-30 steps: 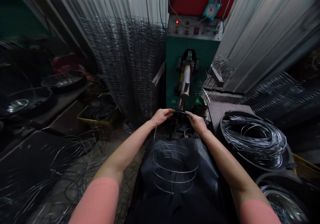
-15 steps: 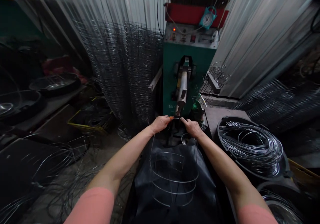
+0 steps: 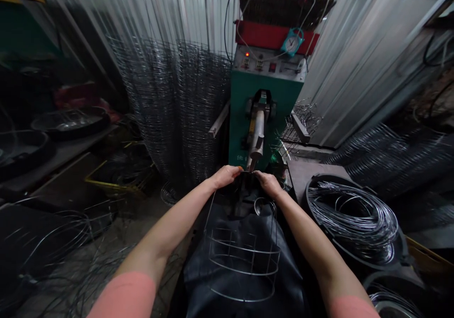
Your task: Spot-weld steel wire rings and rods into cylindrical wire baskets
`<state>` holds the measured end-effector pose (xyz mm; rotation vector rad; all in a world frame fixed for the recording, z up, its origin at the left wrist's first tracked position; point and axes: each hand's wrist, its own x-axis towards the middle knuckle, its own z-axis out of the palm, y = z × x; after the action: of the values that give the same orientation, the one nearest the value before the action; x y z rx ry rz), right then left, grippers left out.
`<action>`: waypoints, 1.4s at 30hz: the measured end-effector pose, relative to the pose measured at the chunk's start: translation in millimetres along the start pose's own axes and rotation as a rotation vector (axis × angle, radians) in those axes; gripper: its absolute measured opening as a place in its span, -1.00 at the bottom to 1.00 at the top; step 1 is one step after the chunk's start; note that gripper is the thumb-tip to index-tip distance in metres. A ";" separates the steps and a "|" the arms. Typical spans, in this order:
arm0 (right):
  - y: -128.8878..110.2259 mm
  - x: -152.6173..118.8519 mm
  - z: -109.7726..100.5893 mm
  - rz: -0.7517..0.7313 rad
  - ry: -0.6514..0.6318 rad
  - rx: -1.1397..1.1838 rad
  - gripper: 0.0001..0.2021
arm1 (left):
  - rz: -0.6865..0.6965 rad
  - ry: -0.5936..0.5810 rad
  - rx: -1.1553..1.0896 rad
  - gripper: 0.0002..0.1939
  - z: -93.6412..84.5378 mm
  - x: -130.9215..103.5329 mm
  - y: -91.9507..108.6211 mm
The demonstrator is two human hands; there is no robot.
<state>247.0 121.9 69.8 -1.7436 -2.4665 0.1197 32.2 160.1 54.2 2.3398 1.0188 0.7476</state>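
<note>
A wire frame (image 3: 244, 273) of thin rings joined by upright wires hangs over my lap. Its far end rises to the tip of the spot welder's electrode arm (image 3: 260, 124). My left hand (image 3: 226, 176) pinches the wire just left of that tip, with something orange on a fingertip. On the other side, my right hand (image 3: 268, 184) pinches the wire close to the tip. Both hands are closed, and the exact contact under the electrode is too small to make out. The spot welder (image 3: 243, 91) has a green body and a lit red lamp.
Tall stacks of wire grids (image 3: 159, 100) lean left of the machine. To the right stands a black tub (image 3: 308, 214) with coiled wire rings (image 3: 354, 214). Loose wire (image 3: 74, 242) covers the left floor. A small teal clock (image 3: 292, 42) hangs on the machine.
The view has tilted up slightly, showing a basket above the machine. The frame's lower rings have shifted and tilted a little toward me. Both hands remain at the electrode, slightly closer together.
</note>
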 end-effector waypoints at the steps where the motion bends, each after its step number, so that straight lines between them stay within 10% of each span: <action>1: 1.0 0.1 0.4 -0.002 0.003 0.004 -0.67 | -0.007 0.000 -0.005 -0.75 0.9 0.3 0.0; 29: 5.1 0.3 3.6 0.051 0.029 0.078 -0.77 | -0.041 -0.001 -0.044 -0.75 -1.2 -0.4 6.2; 37: 12.3 -1.8 1.6 0.073 0.094 0.440 -0.67 | -0.071 -0.002 -0.020 -0.75 1.9 1.2 9.5; 42: 31.2 -51.6 -12.6 0.243 0.196 0.438 -0.66 | -0.149 0.028 0.060 -0.66 -23.6 -13.6 22.2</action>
<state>294.9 83.7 75.5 -1.7478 -1.9054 0.4496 20.4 141.0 81.2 2.2785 1.2283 0.7031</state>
